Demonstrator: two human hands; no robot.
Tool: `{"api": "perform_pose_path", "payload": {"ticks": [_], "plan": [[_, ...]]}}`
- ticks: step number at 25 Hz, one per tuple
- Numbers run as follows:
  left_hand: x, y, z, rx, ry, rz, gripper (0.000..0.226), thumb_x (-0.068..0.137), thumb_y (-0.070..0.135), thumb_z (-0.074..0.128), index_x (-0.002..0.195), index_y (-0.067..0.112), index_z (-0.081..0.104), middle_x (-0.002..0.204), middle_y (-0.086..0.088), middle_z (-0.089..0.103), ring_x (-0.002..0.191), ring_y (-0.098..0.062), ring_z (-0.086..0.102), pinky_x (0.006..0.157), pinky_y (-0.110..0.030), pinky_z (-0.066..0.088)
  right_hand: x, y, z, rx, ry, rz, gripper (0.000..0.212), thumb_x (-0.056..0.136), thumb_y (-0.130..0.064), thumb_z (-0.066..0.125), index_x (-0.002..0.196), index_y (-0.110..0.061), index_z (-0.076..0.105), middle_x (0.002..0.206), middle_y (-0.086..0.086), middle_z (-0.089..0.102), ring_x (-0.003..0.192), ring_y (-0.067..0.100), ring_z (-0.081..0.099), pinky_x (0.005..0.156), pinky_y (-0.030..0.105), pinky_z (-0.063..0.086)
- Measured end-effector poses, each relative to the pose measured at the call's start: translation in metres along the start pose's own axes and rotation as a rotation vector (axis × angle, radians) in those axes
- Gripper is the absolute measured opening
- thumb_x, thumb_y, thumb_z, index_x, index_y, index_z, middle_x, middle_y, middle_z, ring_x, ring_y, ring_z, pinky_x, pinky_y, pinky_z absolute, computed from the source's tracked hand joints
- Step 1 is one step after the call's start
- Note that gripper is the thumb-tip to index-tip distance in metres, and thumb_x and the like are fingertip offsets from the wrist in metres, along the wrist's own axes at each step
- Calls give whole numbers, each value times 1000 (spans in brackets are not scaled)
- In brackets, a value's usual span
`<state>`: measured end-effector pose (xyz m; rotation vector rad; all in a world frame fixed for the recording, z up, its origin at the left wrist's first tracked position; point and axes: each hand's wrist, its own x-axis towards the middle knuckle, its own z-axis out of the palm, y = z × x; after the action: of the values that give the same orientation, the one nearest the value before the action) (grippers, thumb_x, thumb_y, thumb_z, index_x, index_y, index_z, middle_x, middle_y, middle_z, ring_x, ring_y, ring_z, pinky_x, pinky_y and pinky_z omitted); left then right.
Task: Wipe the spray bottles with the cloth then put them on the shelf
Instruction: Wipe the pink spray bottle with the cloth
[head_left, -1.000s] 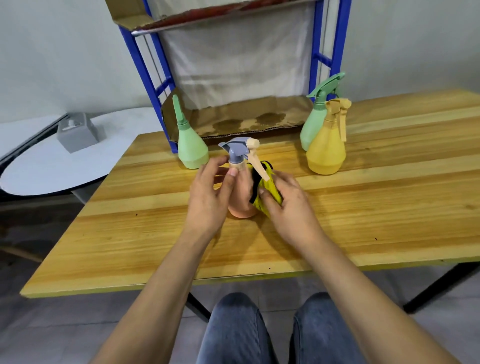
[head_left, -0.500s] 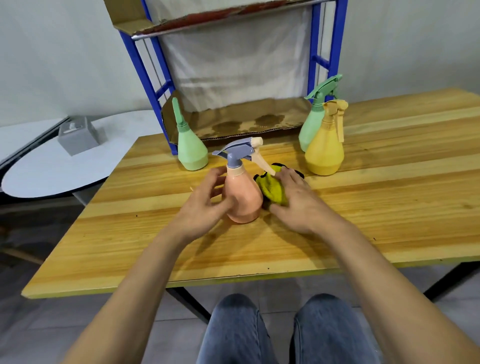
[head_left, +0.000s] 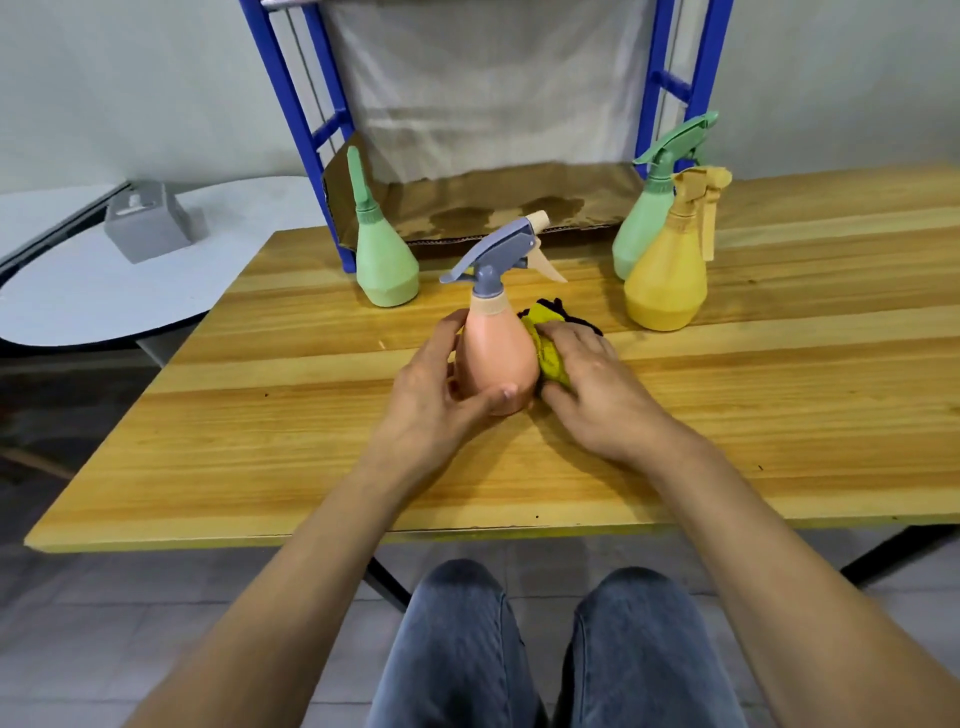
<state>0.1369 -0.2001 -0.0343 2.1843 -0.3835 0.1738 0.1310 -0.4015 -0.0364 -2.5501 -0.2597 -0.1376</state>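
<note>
In the head view the left hand (head_left: 431, 387) wraps the peach spray bottle (head_left: 498, 353), upright on the table (head_left: 260, 441), while the right hand (head_left: 597, 384) bunches the yellow cloth (head_left: 550, 358) against its right side. A hard sideways rub could tip the bottle out of that hold.

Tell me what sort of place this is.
Likely a bare workroom or storage corner: a plain wooden table, a blue metal shelf rack lined with stained cardboard, blank walls.

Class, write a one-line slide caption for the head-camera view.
Left hand steadies the pink spray bottle on the wooden table while the right hand holds a yellow cloth against its side.
</note>
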Motion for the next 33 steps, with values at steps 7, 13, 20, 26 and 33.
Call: {"api": "perform_pose_path", "payload": {"ticks": [7,13,20,26,33], "plan": [[4,20,27,174,227,-116,82,77,61,78,142,27,40,126,-2,58,113,-25,59,84,-43,52,-46,-24,22,-187,205,75,66,90,-33,55,150,-14,36,150,9,42,137,30,38,114,46,30],[11,24,-16,137,30,-50,41,93,42,67,120,17,49,118,-1,60,110,-24,61,93,-44,52,-25,-8,14,-93,178,78,59,91,-30,57,146,-15,42,148,7,45,137,30,39,114,45,32],[23,15,-40,46,-421,-58,65,91,48,70,148,31,44,137,4,53,122,-14,58,100,-31,52,-16,4,6,18,58,5,61,87,-33,49,146,-19,39,147,4,41,138,26,36,116,39,29],[5,7,8,70,29,30,61,93,52,65,142,20,49,120,-4,64,102,-19,59,82,-31,46,-41,-21,22,-302,205,103,61,91,-38,51,145,-12,39,137,12,46,124,35,44,106,48,37],[14,26,22,152,158,-121,53,94,59,58,129,20,46,116,-2,52,98,-24,57,77,-36,44,-53,-32,34,-249,330,152,59,87,-37,48,139,-12,48,134,13,51,120,37,47,102,51,40]]}}
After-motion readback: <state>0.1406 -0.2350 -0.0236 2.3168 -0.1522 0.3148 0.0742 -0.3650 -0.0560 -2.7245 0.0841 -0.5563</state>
